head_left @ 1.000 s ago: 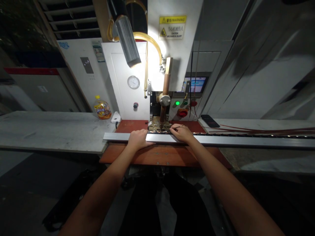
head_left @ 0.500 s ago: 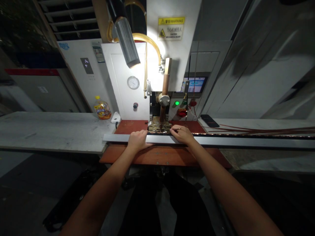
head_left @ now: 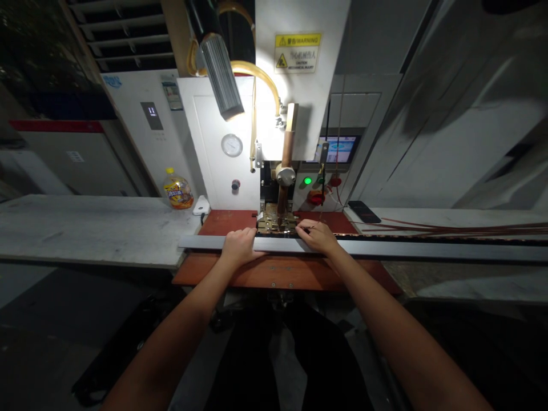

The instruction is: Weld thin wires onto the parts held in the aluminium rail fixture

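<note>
Beyond the left hand [head_left: 238, 244] and right hand [head_left: 317, 236], a white machine [head_left: 216, 120] is standing lit; beneath both, a bar [head_left: 280, 245] is lying across the red surface [head_left: 257, 274], work apparently progressing, the remainder unclear. Arms [head_left: 192, 314] are reaching forward, the left hand clasping the bar, the right curling over it, its hold unclear.

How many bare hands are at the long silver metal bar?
2: the bare left hand lies over the long silver metal bar, left of the upright brown metal rod; the bare right hand, right of it. No other hand shows.
</note>
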The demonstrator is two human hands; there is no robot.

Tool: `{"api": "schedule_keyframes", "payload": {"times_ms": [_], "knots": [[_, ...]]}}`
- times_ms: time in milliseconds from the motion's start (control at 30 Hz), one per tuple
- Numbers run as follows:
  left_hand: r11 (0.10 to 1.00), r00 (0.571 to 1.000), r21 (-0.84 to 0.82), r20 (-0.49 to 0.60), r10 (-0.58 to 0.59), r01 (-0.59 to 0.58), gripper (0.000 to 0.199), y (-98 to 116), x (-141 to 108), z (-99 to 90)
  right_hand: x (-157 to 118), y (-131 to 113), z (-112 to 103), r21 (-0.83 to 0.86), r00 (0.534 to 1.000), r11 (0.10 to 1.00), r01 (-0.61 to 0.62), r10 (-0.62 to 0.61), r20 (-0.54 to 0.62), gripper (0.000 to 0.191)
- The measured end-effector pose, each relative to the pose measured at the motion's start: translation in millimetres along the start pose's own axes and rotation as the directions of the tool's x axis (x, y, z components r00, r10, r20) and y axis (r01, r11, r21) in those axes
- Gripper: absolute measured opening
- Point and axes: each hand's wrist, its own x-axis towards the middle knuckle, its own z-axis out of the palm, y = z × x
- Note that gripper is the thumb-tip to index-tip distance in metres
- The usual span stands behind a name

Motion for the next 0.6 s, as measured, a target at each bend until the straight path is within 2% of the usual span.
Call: {"api": "schedule_keyframes", "payload": {"times_ms": [267, 600], "knots": [[1.0, 0.999, -0.018, 0.044, 0.022, -0.021, 0.075, -4, 1, -5.3, -1, 5, 1, -0.017, 0.999, 0.999, 0.038, -0.038, 0.008, 0.029], [1.0, 0.998, -0.003, 0.061, 0.02, -0.02, 0.073, -10, 0, -14.2, -1, 4, 1, -0.011, 1.0, 1.0, 0.024, -0.023, 0.012, 0.03]]}}
